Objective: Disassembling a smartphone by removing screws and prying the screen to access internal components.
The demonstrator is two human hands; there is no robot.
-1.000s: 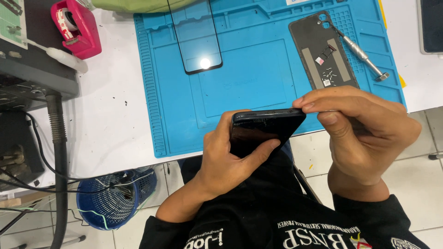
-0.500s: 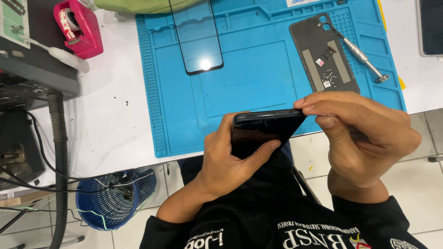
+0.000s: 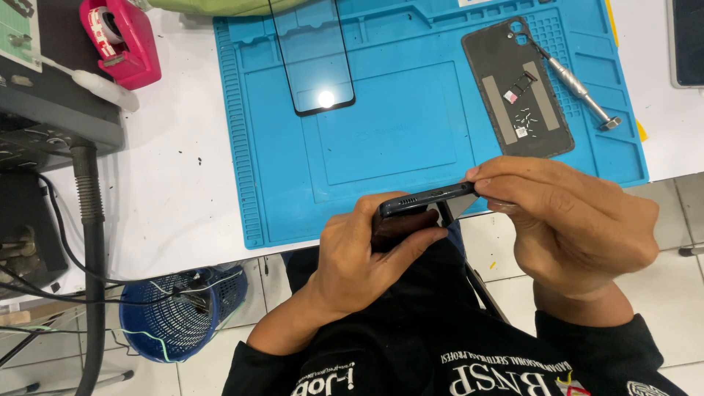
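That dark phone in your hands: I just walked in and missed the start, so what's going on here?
A seated person grips a dark slim smartphone edge-up over their lap, left hand underneath, right hand pinching its end. On the blue silicone work mat lie a grey phone back cover with tiny screws, a clear black-rimmed glass panel and a metal screwdriver.

Phone (image 3: pixel 422 209) tilted slightly, bottom edge with ports now facing up. Right hand (image 3: pixel 568 224) fingertips (image 3: pixel 477 174) shifted onto phone's right corner. Left hand (image 3: pixel 367 253) grip unchanged.
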